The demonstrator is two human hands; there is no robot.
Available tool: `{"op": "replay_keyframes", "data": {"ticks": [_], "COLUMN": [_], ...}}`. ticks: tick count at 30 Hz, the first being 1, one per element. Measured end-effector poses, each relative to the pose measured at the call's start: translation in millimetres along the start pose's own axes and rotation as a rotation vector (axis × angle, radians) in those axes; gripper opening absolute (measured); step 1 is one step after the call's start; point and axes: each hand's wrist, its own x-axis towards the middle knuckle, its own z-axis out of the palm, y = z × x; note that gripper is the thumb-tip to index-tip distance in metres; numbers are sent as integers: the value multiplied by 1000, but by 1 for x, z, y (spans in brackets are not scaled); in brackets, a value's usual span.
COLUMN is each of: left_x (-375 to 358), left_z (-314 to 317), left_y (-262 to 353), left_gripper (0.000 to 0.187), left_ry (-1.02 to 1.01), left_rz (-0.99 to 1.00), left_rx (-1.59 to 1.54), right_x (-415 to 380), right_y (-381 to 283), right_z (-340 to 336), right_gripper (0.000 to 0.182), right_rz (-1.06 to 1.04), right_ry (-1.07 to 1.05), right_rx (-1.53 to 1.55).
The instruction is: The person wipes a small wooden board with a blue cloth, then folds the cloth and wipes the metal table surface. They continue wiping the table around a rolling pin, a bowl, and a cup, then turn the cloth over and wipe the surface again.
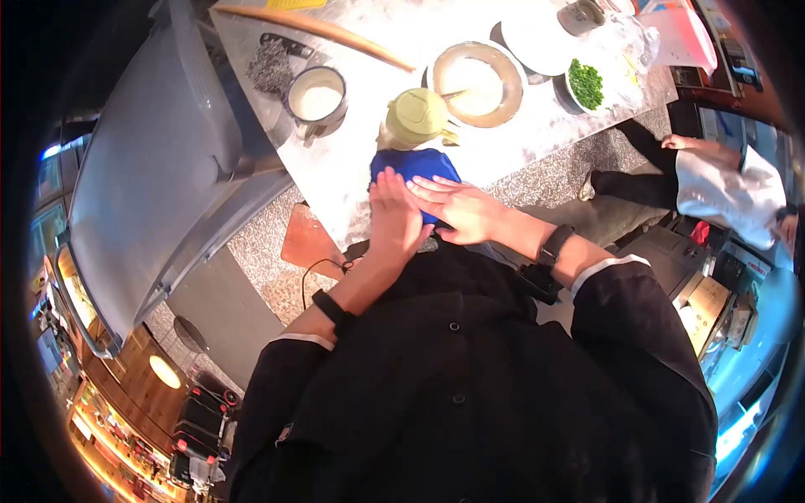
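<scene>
On the near edge of the floured counter [537,126], both palms press flat, fingers straight and gripping nothing: left hand [394,220] and right hand [461,210] on a blue cloth [412,163]. Just beyond stands a yellow-green jug [415,117], then a flour bowl [478,82].

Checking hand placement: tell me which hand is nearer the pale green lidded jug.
Left. The left hand lies flat on the blue cloth just below the pale green lidded jug; the right hand rests farther down.

Black buttoned jacket [470,394], white-edged rolled cuffs [608,267], black band on each wrist [554,245].
</scene>
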Motion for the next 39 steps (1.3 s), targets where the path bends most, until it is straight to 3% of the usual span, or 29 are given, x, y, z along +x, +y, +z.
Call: {"op": "replay_keyframes", "data": {"ticks": [7,10,14,16,20,25,30,32,33,36,39], "left_x": [-26,-30,-31,-31,-16,-13,-38,-44,-43,-44,-42], "left_z": [-31,-33,-22,-19,-7,-16,-17,-16,-20,-21,-24], "left_y": [-73,-96,-85,-62,-31,-43,-75,-93,-101,-93,-57], "left_gripper": [105,111,111,109,104,100,107,109,110,108,103], "left_ry": [-82,-104,-66,-13,82,-18,-49,-54,-132,-79,-172], "left_rz": [-191,-260,-191,-52,78,187,-46,-226,-271,-239,-136], "left_rx": [205,114,190,308,190,135,172,93,46,167,153], "right_x": [96,118,101,71,19,19,86,112,120,114,79], "right_y": [-26,-35,-34,-29,-20,-16,-23,-29,-35,-32,1], "right_z": [2,9,18,14,8,6,11,25,26,28,21], "right_gripper": [77,76,77,78,76,80,75,72,71,68,63], "right_rz": [-149,-175,-137,-91,22,-22,-205,-243,-245,-274,-412], "right_ry": [42,151,224,162,39,-35,40,149,180,217,26], "right_rx": [-2,18,42,124,20,9,102,145,153,145,154]}}
